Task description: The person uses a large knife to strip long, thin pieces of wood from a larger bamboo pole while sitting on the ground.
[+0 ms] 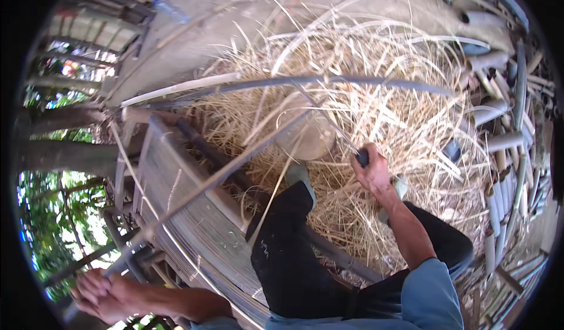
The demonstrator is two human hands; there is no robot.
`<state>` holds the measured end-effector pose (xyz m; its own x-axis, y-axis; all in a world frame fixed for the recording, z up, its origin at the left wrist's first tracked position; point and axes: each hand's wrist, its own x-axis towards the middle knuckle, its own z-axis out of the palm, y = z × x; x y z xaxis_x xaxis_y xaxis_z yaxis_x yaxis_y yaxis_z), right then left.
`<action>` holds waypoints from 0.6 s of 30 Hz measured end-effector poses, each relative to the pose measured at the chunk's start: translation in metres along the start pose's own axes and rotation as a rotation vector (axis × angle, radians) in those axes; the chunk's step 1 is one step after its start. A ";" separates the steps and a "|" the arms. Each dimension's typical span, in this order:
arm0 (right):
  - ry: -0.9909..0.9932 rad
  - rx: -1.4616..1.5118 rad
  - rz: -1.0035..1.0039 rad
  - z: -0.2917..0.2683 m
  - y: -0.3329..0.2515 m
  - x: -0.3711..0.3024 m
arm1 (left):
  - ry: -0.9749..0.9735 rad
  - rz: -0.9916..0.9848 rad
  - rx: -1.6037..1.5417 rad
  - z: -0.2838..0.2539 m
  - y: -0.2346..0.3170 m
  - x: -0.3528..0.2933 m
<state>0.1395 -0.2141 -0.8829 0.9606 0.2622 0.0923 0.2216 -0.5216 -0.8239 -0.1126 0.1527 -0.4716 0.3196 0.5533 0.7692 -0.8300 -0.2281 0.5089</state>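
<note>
Head view: your left hand (106, 296) is clamped around the near-left end of the long pole (226, 172), which slants toward the far, round block (311, 141); your right hand (373, 170) grips the knife (342, 134). Keep the pole steady, the blade angled off your legs (279, 245).

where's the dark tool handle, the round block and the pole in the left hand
Dark tool handle (363, 157): head view, uncovered end
Round block (315, 144): head view, flat top
Pole (202, 189): head view, middle of its length

Head cam, wide fisheye, facing dn, near
</note>
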 end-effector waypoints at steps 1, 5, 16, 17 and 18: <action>0.020 -0.002 -0.085 -0.013 -0.007 -0.001 | -0.043 0.034 0.028 -0.010 0.017 0.018; -0.062 -0.173 -0.281 -0.077 -0.047 -0.020 | 0.137 0.239 0.184 0.030 0.040 0.059; -0.134 -0.383 -0.898 -0.107 -0.220 -0.032 | -0.194 0.243 -0.107 0.086 0.148 0.068; -0.128 -0.390 -0.912 -0.106 -0.225 -0.025 | -0.209 0.248 -0.144 0.085 0.162 0.067; -0.164 -0.404 -0.818 -0.101 -0.226 -0.018 | -0.241 0.268 -0.188 0.075 0.176 0.068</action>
<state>0.0892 -0.1828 -0.6416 0.4507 0.7689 0.4534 0.8913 -0.3593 -0.2767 -0.2029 0.0897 -0.3005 0.1596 0.2855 0.9450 -0.9604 -0.1765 0.2155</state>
